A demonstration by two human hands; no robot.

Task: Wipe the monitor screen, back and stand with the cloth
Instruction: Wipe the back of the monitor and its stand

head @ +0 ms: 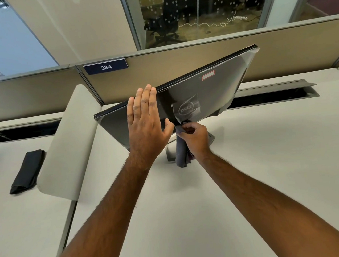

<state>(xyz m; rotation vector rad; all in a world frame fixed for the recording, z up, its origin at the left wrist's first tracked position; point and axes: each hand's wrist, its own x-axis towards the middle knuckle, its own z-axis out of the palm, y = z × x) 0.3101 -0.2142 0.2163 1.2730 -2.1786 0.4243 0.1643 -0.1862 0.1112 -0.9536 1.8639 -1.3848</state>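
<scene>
The dark monitor [218, 89] stands with its back toward me, tilted so the right corner is high, a round logo near its middle. My left hand [146, 117] lies flat with straight fingers on the back panel near the left half. My right hand [195, 136] grips a grey cloth [181, 153] just under the logo, where the stand [171, 156] joins the panel; the cloth hangs down over the stand. Most of the stand is hidden behind my right hand and the cloth. The screen side faces away and is not visible.
The monitor sits on a white desk [266, 162] with a cable slot [272, 96] behind it. A curved white divider [70, 142] stands at the left, and a folded black cloth [27, 170] lies beyond it. A beige partition [180, 68] labelled 384 runs along the back.
</scene>
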